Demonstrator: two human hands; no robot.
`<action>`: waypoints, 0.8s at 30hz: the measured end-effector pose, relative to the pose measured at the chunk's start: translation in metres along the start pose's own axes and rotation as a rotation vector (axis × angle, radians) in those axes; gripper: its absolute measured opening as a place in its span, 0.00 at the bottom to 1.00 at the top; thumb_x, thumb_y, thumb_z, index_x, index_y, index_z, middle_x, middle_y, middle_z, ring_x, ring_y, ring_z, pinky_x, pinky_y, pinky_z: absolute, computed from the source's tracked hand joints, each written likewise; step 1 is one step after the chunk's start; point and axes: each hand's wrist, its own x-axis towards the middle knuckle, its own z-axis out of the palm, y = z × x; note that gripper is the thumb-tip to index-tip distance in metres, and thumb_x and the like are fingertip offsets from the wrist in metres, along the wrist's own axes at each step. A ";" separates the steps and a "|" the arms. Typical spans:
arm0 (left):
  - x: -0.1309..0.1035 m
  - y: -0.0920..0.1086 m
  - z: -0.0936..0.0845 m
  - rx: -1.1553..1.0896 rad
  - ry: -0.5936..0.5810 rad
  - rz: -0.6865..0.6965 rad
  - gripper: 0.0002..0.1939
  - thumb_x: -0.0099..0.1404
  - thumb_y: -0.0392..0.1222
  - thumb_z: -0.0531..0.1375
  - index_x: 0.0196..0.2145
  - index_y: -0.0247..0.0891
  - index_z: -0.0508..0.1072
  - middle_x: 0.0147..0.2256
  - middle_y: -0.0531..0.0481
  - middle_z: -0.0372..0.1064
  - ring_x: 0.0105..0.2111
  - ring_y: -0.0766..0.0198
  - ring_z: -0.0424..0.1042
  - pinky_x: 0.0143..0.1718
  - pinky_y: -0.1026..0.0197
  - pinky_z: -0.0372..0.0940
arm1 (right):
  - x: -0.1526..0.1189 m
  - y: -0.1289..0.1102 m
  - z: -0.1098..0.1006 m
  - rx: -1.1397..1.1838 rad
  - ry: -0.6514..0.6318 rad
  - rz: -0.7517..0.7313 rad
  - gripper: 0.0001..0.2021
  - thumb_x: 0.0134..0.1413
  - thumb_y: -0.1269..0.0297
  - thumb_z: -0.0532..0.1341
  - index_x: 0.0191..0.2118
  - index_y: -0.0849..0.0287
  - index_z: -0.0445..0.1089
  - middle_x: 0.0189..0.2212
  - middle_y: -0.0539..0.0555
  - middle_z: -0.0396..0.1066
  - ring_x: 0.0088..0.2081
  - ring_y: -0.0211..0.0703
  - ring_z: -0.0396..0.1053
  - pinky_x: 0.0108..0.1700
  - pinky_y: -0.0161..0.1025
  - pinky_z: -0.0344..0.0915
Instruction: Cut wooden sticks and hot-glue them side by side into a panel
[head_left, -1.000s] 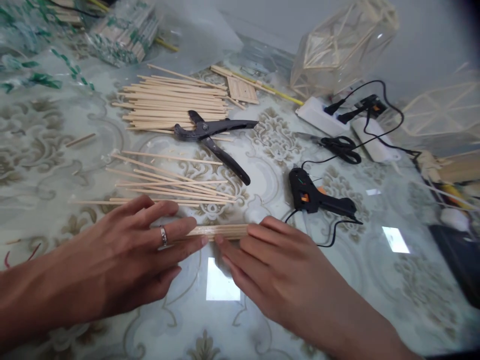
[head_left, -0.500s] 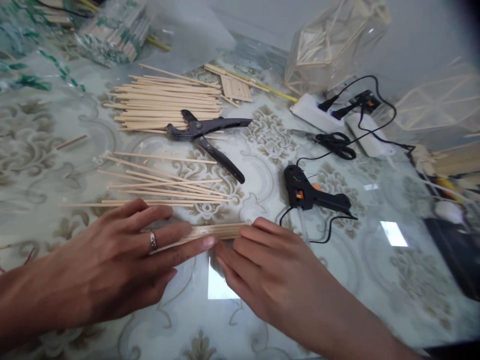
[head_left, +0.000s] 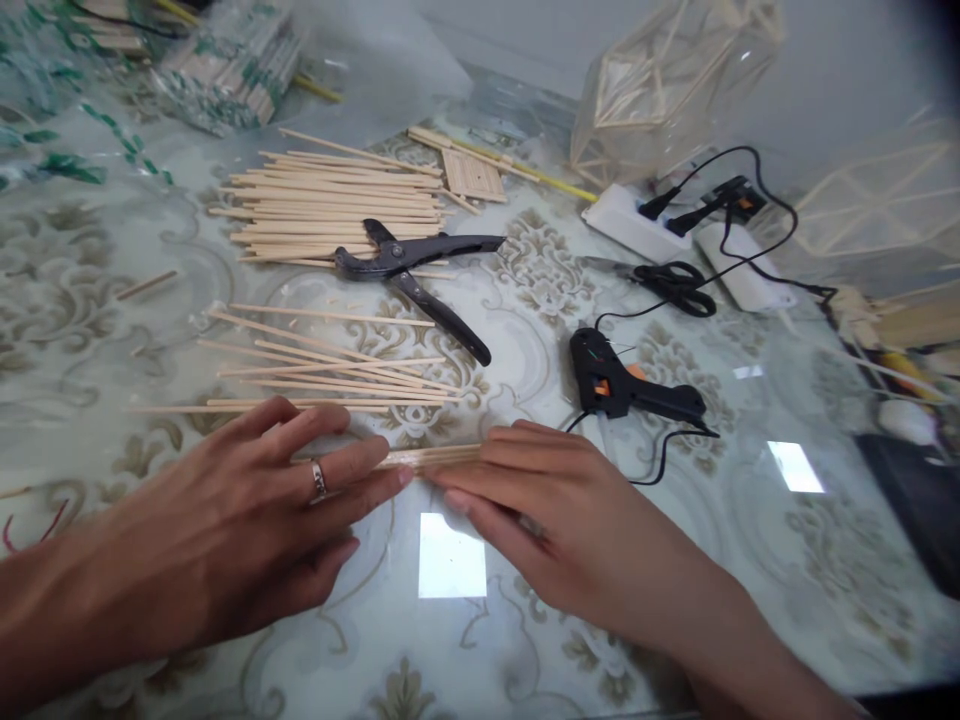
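Resting on a short, flat row of pale sticks point(head_left: 442, 457) in the near centre: one left hand point(head_left: 247, 515), ringed, fingers loosely spread, tips at the row's left part; one right hand point(head_left: 555, 500), fingers close together over its right part. Whether either grips or only presses, cannot tell. Beyond: loose thin sticks point(head_left: 337, 372), some crossing; to their right, one black glue gun point(head_left: 600, 375). Farther: one dark cutter point(head_left: 397, 258), handles apart, overlapping a stick pile point(head_left: 300, 205); black-handled scissors point(head_left: 675, 288); white power strip point(head_left: 634, 222). Farthest: one plastic-wrapped bundle point(head_left: 229, 70), left.
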 end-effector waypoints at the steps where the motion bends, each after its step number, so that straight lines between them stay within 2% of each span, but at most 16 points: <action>1: 0.000 0.000 0.000 0.002 0.002 -0.003 0.23 0.75 0.37 0.58 0.66 0.43 0.70 0.56 0.51 0.78 0.59 0.47 0.71 0.54 0.44 0.65 | 0.001 -0.001 -0.002 0.021 0.023 0.015 0.11 0.74 0.69 0.60 0.46 0.57 0.82 0.37 0.49 0.84 0.37 0.40 0.79 0.44 0.39 0.72; 5: 0.002 0.001 -0.003 -0.010 -0.027 -0.031 0.22 0.77 0.36 0.56 0.65 0.45 0.70 0.58 0.54 0.77 0.59 0.48 0.71 0.57 0.44 0.64 | 0.002 -0.003 -0.005 0.027 0.125 0.027 0.11 0.74 0.70 0.60 0.49 0.59 0.82 0.35 0.50 0.85 0.34 0.39 0.78 0.40 0.37 0.72; 9: 0.004 0.002 -0.007 -0.031 -0.059 -0.025 0.19 0.78 0.38 0.54 0.63 0.44 0.72 0.57 0.53 0.78 0.57 0.49 0.71 0.53 0.44 0.65 | -0.002 -0.003 0.000 -0.008 0.064 -0.043 0.10 0.73 0.68 0.62 0.46 0.55 0.83 0.35 0.48 0.85 0.34 0.40 0.79 0.45 0.42 0.72; 12: 0.004 0.002 -0.006 -0.056 -0.080 -0.064 0.19 0.79 0.39 0.55 0.65 0.46 0.70 0.58 0.56 0.77 0.58 0.50 0.70 0.56 0.46 0.64 | -0.004 -0.005 0.006 -0.100 0.039 -0.035 0.12 0.74 0.66 0.61 0.42 0.55 0.83 0.33 0.48 0.84 0.36 0.42 0.79 0.48 0.44 0.70; 16: 0.005 0.000 -0.004 -0.039 -0.078 -0.043 0.20 0.79 0.39 0.55 0.65 0.44 0.70 0.58 0.53 0.77 0.57 0.49 0.71 0.56 0.45 0.65 | -0.003 -0.010 0.007 -0.167 0.038 -0.032 0.13 0.75 0.65 0.59 0.46 0.54 0.83 0.34 0.49 0.85 0.37 0.43 0.80 0.48 0.43 0.69; 20: 0.006 0.000 -0.005 -0.029 -0.064 -0.034 0.19 0.79 0.39 0.54 0.64 0.43 0.70 0.57 0.53 0.78 0.57 0.48 0.72 0.53 0.44 0.65 | -0.003 -0.008 -0.003 -0.165 0.006 -0.062 0.14 0.76 0.65 0.58 0.46 0.55 0.83 0.32 0.47 0.83 0.34 0.42 0.78 0.47 0.44 0.68; 24: 0.005 0.000 -0.004 -0.026 -0.031 -0.046 0.19 0.79 0.40 0.55 0.64 0.46 0.70 0.57 0.55 0.78 0.58 0.49 0.72 0.55 0.45 0.65 | -0.007 -0.003 -0.015 -0.214 0.085 -0.074 0.13 0.76 0.66 0.58 0.50 0.57 0.82 0.31 0.50 0.82 0.34 0.42 0.78 0.45 0.44 0.68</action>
